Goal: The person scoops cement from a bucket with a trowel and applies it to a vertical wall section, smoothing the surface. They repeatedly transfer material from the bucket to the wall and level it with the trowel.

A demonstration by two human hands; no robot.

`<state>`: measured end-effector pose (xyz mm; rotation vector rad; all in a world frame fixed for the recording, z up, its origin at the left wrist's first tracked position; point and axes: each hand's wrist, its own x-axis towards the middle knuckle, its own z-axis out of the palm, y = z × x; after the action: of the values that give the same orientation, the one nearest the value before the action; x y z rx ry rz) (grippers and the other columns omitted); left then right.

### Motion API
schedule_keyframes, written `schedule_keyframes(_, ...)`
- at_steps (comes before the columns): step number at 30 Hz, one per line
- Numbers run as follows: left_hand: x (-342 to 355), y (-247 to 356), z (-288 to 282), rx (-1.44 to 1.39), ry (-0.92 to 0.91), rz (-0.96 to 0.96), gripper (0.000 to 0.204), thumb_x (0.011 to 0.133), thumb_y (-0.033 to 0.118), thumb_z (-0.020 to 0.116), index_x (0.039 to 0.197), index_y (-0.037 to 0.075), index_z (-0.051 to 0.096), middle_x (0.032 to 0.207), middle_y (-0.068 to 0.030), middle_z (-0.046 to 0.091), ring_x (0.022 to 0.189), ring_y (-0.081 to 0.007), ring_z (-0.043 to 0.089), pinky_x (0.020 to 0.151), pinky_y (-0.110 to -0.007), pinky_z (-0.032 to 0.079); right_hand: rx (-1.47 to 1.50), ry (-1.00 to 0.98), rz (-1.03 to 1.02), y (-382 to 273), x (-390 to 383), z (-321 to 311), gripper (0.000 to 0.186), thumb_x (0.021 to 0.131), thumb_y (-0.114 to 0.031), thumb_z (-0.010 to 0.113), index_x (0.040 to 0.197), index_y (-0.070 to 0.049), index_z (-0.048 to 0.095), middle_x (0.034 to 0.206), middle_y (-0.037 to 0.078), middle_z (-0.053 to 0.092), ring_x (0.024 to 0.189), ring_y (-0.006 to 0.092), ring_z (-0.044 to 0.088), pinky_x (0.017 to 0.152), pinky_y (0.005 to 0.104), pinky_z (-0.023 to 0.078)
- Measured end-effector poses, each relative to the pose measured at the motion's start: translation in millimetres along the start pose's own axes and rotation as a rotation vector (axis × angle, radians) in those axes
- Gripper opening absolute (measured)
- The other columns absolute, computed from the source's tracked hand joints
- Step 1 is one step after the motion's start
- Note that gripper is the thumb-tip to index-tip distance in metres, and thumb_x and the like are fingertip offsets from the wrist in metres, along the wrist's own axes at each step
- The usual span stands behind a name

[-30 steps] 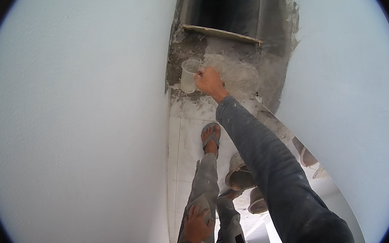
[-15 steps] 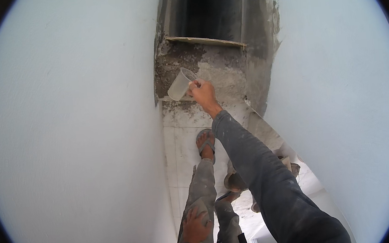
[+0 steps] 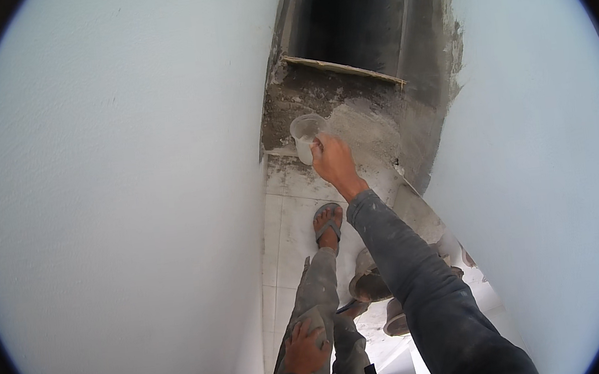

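My right hand is closed on the handle of a translucent plastic jug, held out over the dirty floor at the far end of the passage. The jug stands nearly upright, its round mouth facing up; how much is in it I cannot tell. Just right of it lies a patch of grey, mortar-like material on the floor. My left hand rests on my left trouser leg, fingers apart and holding nothing.
Pale walls rise close on the left and right. A thin board strip edges a dark opening beyond the mortar. Dirty buckets stand beside my right forearm. My sandalled foot is on light floor tiles.
The jug has gone from tilted toward the lower left to nearly upright, still in my right hand. The whole view has shifted and turned slightly. My left hand stays on the leg.
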<state>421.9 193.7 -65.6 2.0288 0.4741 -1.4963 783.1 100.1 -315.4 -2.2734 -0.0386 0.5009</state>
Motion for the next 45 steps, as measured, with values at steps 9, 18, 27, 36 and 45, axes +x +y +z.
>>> schedule_keyframes(9,-2,7,0,-0.038,0.048,0.011,0.045,0.086,0.036,0.067,0.126,0.017,0.067,0.151,-0.0168,0.045,0.143,-0.0394,0.036,0.112,-0.058,0.036,-0.237,-0.261,-0.035,-44,95,10,0.026,0.083,-0.008,0.061,0.1,0.011,0.065,0.094,0.035,0.067,0.095,0.0495,0.068,0.088,0.0504,0.056)
schedule_keyframes(18,-2,13,5,-0.011,0.052,0.002,0.048,0.086,0.04,0.064,0.127,0.015,0.067,0.155,-0.0129,0.042,0.145,-0.0368,0.034,0.111,-0.062,0.034,0.011,-0.102,-0.052,-42,34,11,0.019,0.088,-0.011,0.062,0.098,0.005,0.066,0.094,0.031,0.069,0.091,0.0469,0.068,0.082,0.0511,0.055)
schedule_keyframes(27,-3,16,2,0.005,0.061,0.035,0.045,0.086,0.037,0.066,0.126,0.015,0.068,0.152,-0.0134,0.044,0.144,-0.0366,0.035,0.11,-0.059,0.036,1.021,0.078,0.615,39,15,-17,0.031,0.101,-0.015,0.056,0.115,0.013,0.058,0.1,0.023,0.065,0.097,0.0327,0.07,0.078,0.0398,0.062)
schedule_keyframes(36,-10,7,20,0.02,0.082,0.057,0.046,0.087,0.036,0.065,0.127,0.014,0.066,0.154,-0.0145,0.041,0.145,-0.0379,0.034,0.112,-0.058,0.034,1.453,0.155,0.747,55,3,-63,0.028,0.103,-0.014,0.051,0.111,0.013,0.048,0.107,0.027,0.061,0.1,0.041,0.068,0.086,0.0412,0.065)
schedule_keyframes(45,-26,-15,77,0.11,0.164,0.059,0.044,0.087,0.037,0.066,0.126,0.015,0.067,0.155,-0.0133,0.041,0.145,-0.0375,0.034,0.112,-0.06,0.034,0.405,0.25,-0.002,20,-200,-89,0.012,0.095,-0.006,0.063,0.104,0.003,0.065,0.113,0.019,0.068,0.102,0.0252,0.07,0.081,0.0341,0.061)
